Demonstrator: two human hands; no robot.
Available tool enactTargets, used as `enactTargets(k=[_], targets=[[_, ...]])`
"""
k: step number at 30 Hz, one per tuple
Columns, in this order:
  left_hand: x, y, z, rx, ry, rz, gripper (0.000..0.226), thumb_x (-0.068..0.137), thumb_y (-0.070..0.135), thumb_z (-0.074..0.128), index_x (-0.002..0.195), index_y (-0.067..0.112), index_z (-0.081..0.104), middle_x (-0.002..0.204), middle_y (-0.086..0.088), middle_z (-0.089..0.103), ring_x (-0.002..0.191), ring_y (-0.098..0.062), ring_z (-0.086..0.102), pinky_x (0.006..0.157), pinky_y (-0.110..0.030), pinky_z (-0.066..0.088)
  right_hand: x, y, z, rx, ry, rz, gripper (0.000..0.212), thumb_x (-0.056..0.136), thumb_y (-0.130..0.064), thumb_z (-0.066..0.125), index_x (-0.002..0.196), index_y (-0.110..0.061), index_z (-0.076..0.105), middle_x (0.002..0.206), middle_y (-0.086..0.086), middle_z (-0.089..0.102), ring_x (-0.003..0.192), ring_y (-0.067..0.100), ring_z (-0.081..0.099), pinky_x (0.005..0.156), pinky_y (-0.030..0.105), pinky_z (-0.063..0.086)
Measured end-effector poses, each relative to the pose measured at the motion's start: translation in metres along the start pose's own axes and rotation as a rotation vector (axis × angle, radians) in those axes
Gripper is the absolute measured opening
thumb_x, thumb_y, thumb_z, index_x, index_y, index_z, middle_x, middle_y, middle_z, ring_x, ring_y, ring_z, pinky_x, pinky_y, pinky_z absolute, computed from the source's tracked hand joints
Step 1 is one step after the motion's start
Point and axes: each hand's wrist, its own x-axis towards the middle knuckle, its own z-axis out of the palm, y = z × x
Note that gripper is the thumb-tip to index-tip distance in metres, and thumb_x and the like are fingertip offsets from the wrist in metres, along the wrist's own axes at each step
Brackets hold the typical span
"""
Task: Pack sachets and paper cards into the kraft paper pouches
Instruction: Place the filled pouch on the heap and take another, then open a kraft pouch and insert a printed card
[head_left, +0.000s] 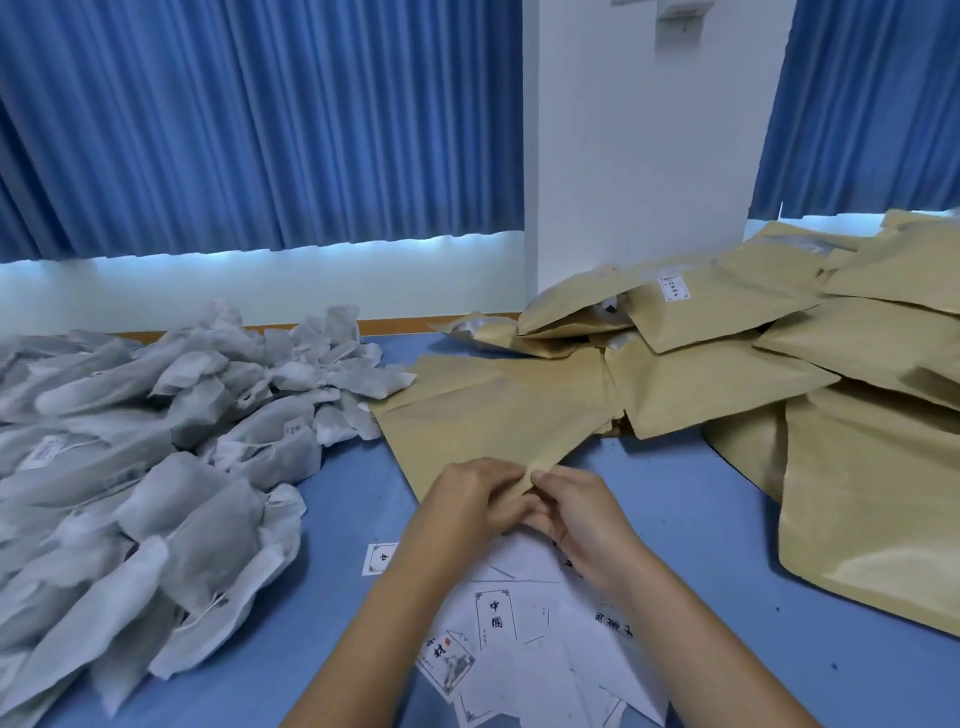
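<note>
A: Hands?
B: Left hand (475, 499) and right hand (582, 519) both pinch the near end of one kraft paper pouch (498, 415), which lies on the blue table (337, 571).
A: Stock?
B: Sachet heap (156, 441) at left; paper cards (496, 613) beneath the forearms; pouch pile (857, 467) at right.

Soft grey-white sachets (156, 467) lie heaped past counting, several dozen at least. Of the flat tan kraft paper pouches (857, 343) I make it ten or more, though they overlap too much for an exact tally. Just one shows a small white label (674, 288). The white paper cards with black print (496, 613) show five printed faces, with more sheets overlapped among them. Two bare hands, left hand (470, 501) and right hand (582, 514), share a single pouch (493, 415). There are two blue pleated curtains (260, 130), one white pillar (644, 156) and one blue table (337, 519).
</note>
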Motion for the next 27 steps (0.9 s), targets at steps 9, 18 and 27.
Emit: enactTargets(k=[9, 18, 27], targets=[[-0.004, -0.015, -0.007, -0.119, 0.083, -0.156, 0.010, 0.083, 0.015, 0.072, 0.082, 0.006, 0.071, 0.082, -0.006, 0.071, 0.082, -0.020, 0.063, 0.079, -0.036, 0.051, 0.005, 0.007, -0.002, 0.119, -0.167, 0.022, 0.022, 0.093, -0.001, 0.050, 0.108, 0.011, 0.062, 0.104, 0.023, 0.068, 0.093, 0.024, 0.069, 0.077, 0.028, 0.057], [-0.003, -0.018, -0.010, -0.260, 0.137, -0.237, 0.015, 0.079, 0.013, 0.076, 0.093, 0.017, 0.078, 0.090, 0.017, 0.073, 0.087, 0.010, 0.064, 0.079, -0.007, 0.045, 0.004, 0.007, -0.002, 0.153, -0.179, 0.013, 0.020, 0.093, 0.002, 0.050, 0.106, 0.010, 0.063, 0.106, 0.022, 0.069, 0.099, 0.026, 0.069, 0.079, 0.026, 0.057], [-0.005, -0.010, -0.010, -0.139, 0.132, -0.188, 0.016, 0.085, 0.011, 0.066, 0.090, 0.021, 0.078, 0.082, 0.014, 0.073, 0.075, 0.004, 0.064, 0.068, -0.012, 0.046, -0.002, 0.006, 0.005, 0.073, -0.126, 0.013, 0.020, 0.093, 0.005, 0.047, 0.102, 0.006, 0.065, 0.098, 0.017, 0.071, 0.089, 0.020, 0.070, 0.073, 0.024, 0.057]])
